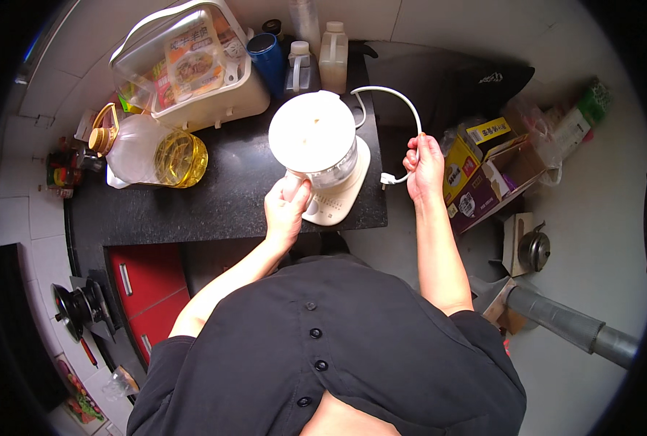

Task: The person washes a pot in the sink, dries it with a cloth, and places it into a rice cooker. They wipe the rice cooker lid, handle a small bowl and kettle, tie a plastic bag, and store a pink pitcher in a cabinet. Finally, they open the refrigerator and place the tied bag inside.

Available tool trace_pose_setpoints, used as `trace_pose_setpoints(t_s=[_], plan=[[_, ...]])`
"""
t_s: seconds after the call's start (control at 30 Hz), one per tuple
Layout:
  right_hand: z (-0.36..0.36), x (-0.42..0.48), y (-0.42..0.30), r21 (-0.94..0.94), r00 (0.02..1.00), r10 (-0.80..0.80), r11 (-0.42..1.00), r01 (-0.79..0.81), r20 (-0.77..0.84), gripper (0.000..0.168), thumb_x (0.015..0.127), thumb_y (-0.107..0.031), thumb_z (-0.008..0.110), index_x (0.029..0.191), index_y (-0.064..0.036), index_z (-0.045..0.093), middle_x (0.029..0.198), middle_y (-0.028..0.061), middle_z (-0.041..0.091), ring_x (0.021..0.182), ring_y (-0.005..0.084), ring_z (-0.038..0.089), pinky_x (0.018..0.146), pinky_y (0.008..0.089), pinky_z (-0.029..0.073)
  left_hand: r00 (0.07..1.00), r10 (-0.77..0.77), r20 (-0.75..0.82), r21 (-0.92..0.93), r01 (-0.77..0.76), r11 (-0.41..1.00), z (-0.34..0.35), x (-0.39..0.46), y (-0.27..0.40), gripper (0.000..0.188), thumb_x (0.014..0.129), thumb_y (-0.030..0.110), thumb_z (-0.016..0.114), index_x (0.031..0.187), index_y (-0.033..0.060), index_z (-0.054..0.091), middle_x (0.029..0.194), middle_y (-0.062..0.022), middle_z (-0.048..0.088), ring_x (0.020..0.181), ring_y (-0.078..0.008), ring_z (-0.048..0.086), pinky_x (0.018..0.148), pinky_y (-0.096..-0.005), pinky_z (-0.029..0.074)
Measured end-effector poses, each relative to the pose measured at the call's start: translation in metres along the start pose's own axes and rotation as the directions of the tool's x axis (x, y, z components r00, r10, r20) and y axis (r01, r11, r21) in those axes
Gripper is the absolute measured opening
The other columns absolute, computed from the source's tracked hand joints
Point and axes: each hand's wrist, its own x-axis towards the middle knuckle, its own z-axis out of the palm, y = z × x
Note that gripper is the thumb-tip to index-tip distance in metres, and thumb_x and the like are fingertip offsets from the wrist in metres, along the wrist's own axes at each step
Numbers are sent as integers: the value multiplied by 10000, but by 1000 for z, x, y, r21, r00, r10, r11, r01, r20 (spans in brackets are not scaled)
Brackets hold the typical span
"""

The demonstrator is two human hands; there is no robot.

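A glass electric kettle with a white lid [313,132] stands over its cream base [331,210] on the black countertop [230,201], near the right end. My left hand [286,210] grips the kettle's handle, with the thumb on top. Off the counter's right edge, my right hand [426,163] holds the white power cord [397,92] between thumb and fingers. The cord arcs from behind the kettle to my right hand. Its plug [388,179] hangs free beside the counter edge. Whether the kettle is fully seated on the base cannot be told.
An oil jug [143,150] lies or stands left of the kettle. Behind are a lidded storage box [214,111], a blue cup [266,60] and plastic bottles [333,60]. Cardboard boxes [478,191], a metal kettle [534,250] and a pipe [557,319] are at the right.
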Motion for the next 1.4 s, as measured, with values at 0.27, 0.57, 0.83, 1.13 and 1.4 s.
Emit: trace_pose_setpoints(t_s=[0.27, 0.57, 0.83, 1.13, 1.4], plan=[[0, -21, 11, -57, 998, 70, 996, -69, 8, 195, 985, -225, 509, 860, -75, 506, 755, 3, 501, 543, 41, 387, 472, 191, 329, 991, -40, 128, -127, 57, 990, 23, -11, -2, 210, 940, 265, 586, 904, 60, 551, 670, 11, 509, 606, -76, 458, 590, -230, 372], [41, -76, 6, -214, 994, 10, 977, 13, 107, 298, 972, -90, 478, 1266, -85, 431, 821, 26, 524, 548, 40, 382, 485, 176, 334, 893, -51, 447, -136, 124, 983, 49, -21, -3, 399, 992, 443, 418, 1000, 64, 541, 917, -22, 561, 859, -107, 493, 802, -266, 393], [46, -112, 15, -751, 814, -190, 315, 580, 548, 347, 779, -168, 730, 995, 18, 531, 1078, 123, 443, 904, 199, 514, 758, 304, 465, 704, 65, 707, -82, -10, 997, 38, -10, -9, 484, 1005, 345, 412, 1358, 17, 362, 1302, -127, 484, 1247, -223, 449, 1057, -359, 361], [60, -111, 6, -777, 834, -82, 324, 540, 546, 346, 715, -153, 780, 981, -11, 611, 1073, 98, 476, 729, 128, 473, 656, 267, 466, 830, -131, 541, 399, -117, 910, -54, 15, -18, 317, 844, 285, 683, 1021, 30, 620, 877, -48, 642, 823, -129, 602, 766, -277, 488], [49, -84, -19, -774, 816, -154, 258, 578, 558, 479, 732, -132, 724, 1179, -39, 580, 1136, 98, 527, 850, 139, 521, 731, 267, 447, 830, -540, -138, 230, 557, 798, -87, 21, -68, 534, 879, 271, 624, 1237, -32, 371, 1082, -178, 549, 803, -204, 619, 674, -335, 549]])
